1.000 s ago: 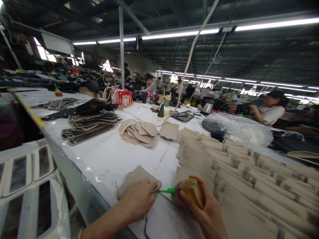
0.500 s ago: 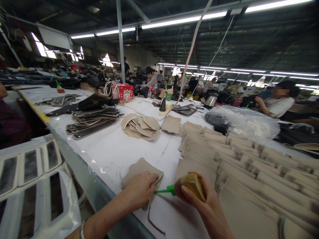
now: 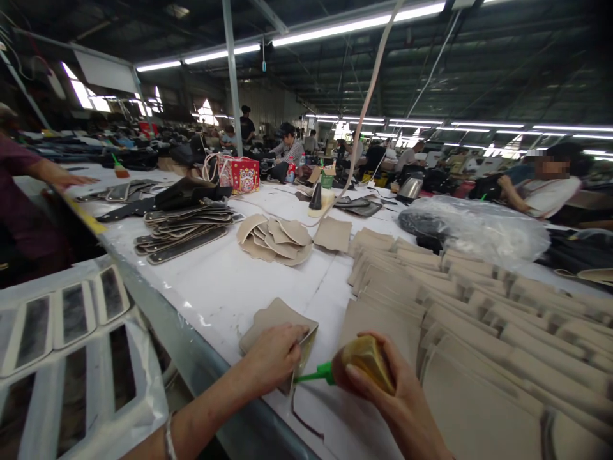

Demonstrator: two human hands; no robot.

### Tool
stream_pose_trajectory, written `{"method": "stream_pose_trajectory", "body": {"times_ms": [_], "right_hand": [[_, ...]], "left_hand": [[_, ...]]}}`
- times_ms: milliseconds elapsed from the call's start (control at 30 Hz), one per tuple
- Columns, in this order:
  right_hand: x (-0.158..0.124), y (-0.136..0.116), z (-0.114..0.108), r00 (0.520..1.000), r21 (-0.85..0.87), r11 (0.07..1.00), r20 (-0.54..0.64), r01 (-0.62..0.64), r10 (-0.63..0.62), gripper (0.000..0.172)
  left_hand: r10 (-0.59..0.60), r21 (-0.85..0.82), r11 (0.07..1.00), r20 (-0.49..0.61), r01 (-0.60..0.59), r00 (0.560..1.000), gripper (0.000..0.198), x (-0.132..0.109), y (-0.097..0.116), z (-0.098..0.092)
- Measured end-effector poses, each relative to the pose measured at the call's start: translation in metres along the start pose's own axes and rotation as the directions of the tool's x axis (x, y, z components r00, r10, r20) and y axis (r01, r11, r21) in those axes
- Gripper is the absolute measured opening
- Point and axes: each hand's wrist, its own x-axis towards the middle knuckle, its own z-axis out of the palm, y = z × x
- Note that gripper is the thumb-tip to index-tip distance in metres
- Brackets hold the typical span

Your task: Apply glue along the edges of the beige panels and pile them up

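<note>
My left hand (image 3: 275, 354) is closed on a beige leather piece (image 3: 271, 314) near the table's front edge. Its fingers curl over the edge of the piece, whose near side is lifted or folded; the fingertips are partly hidden. My right hand (image 3: 400, 386) grips an amber glue bottle (image 3: 364, 363) lying tilted on its side. The bottle's green nozzle (image 3: 313, 374) points left, its tip at the lower edge of the leather piece, just below my left fingers. A thin dark strip (image 3: 305, 421) lies on the table below the tip.
Overlapping rows of beige pieces (image 3: 479, 358) cover the right side of the white table (image 3: 211, 287). Farther back are a loose beige pile (image 3: 275, 239), stacked dark straps (image 3: 186, 233) and clear plastic wrap (image 3: 493, 230). A co-worker's hand (image 3: 71, 179) rests at the left edge.
The nozzle tip has moved slightly toward me along the leather edge, with both hands keeping their holds. A co-worker's arm has come into view at the left. The view has shifted slightly.
</note>
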Motion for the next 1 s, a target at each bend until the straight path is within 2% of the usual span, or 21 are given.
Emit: {"method": "stream_pose_trajectory", "body": {"times_ms": [67,233,367,433,600,733,800,1000], "right_hand": [[-0.002,-0.003,0.001,0.999,0.029,1.000,0.032,-0.009,0.008,0.056],[-0.002,-0.007,0.001,0.998,-0.059,0.998,-0.050,0.020,-0.023,0.057],[-0.003,-0.008,0.001,0.997,0.048,0.999,0.075,0.001,-0.004,0.056],[-0.002,-0.007,0.000,0.996,0.035,0.999,0.093,0.012,-0.015,0.054],[0.000,-0.005,-0.001,0.998,-0.110,0.993,-0.036,0.043,-0.048,0.056],[-0.003,-0.005,0.001,0.995,0.048,0.999,0.095,-0.018,0.013,0.055],[-0.001,-0.004,0.000,0.992,0.063,0.998,0.124,-0.014,0.007,0.054],[0.008,0.003,-0.007,0.990,-0.198,0.975,-0.074,0.100,-0.116,0.059]], "left_hand": [[0.019,-0.013,1.000,-0.021,-0.020,1.000,0.046,0.000,-0.002,0.002],[0.032,-0.025,0.999,-0.038,-0.033,0.999,0.046,0.001,-0.005,0.004],[0.028,-0.027,0.999,-0.035,-0.029,0.999,0.046,0.000,-0.004,0.003],[0.030,-0.024,0.999,-0.037,-0.031,0.999,0.045,0.000,-0.004,0.002],[0.036,-0.034,0.999,-0.047,-0.038,0.998,0.045,0.000,-0.006,0.004],[0.018,-0.033,0.999,-0.047,-0.019,0.999,0.044,0.001,-0.006,0.004],[0.019,-0.028,0.999,-0.045,-0.020,0.999,0.044,0.001,-0.006,0.004],[0.014,-0.025,1.000,-0.031,-0.015,0.999,0.043,0.000,-0.005,0.004]]}}
